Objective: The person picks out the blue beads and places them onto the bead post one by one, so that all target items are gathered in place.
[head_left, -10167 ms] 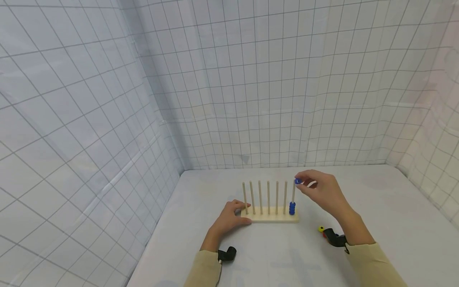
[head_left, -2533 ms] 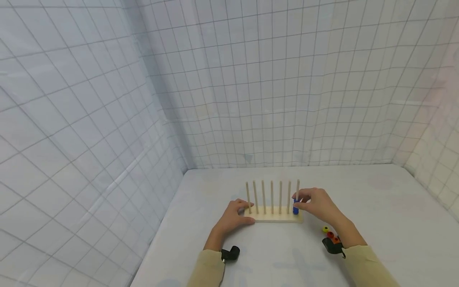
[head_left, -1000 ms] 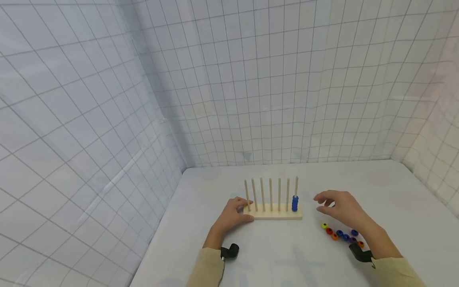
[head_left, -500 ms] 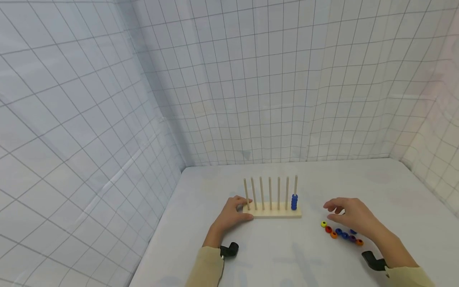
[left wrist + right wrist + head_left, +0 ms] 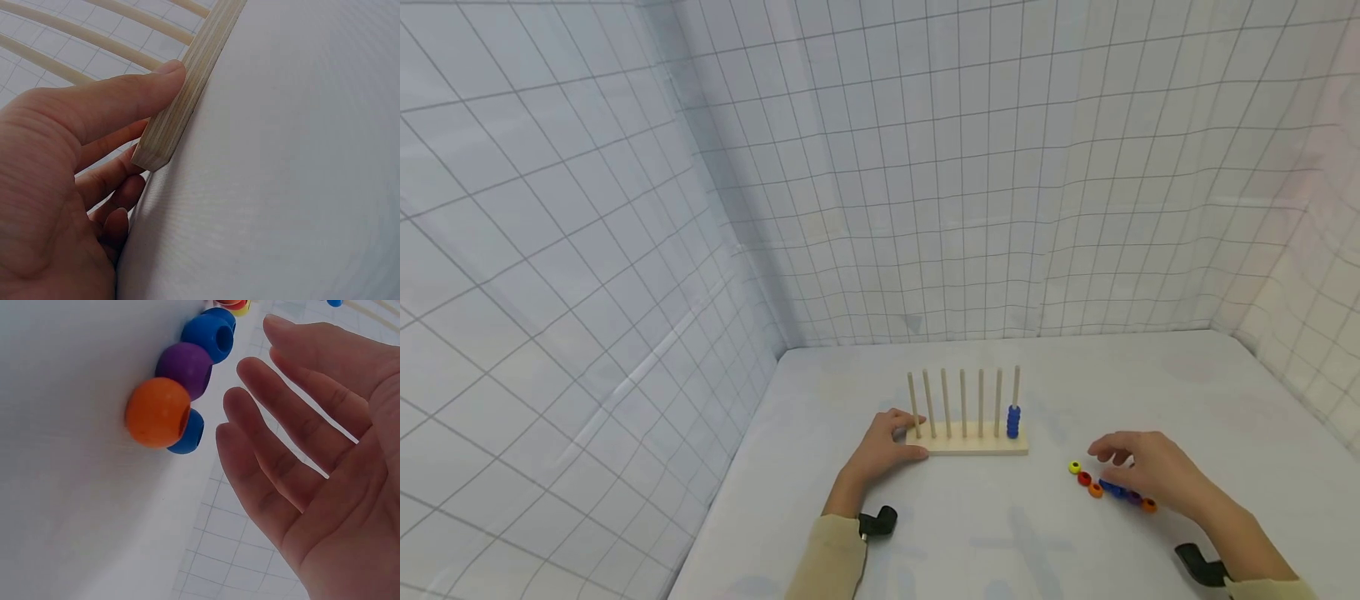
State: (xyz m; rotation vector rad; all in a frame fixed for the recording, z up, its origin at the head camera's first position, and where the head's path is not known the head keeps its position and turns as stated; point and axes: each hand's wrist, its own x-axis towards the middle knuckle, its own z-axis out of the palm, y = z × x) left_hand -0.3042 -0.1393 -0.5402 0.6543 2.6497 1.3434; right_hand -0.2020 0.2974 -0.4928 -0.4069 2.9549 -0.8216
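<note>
My left hand (image 5: 878,446) grips the left end of a wooden peg abacus (image 5: 973,447), thumb along the front edge and fingers behind. In the left wrist view the thumb presses the layered edge of its base (image 5: 178,106). Several upright pegs stand in a row; the rightmost carries a stack of blue beads (image 5: 1013,422). My right hand (image 5: 1157,473) hovers over loose beads on the table, fingers apart and holding nothing. Beneath it in the right wrist view are an orange bead (image 5: 153,414), a purple bead (image 5: 182,370) and blue beads (image 5: 206,337).
At the left end of the bead row lie a yellow bead (image 5: 1074,467), a red bead (image 5: 1084,478) and an orange bead (image 5: 1096,491). The white table (image 5: 970,533) is bounded by grid-patterned cloth walls (image 5: 925,208). Black wrist cameras (image 5: 878,522) sit on both forearms.
My right hand put a blue bead onto the stack on the rightmost peg, let go, then moved right and down over the loose beads. The left hand keeps its hold on the abacus.
</note>
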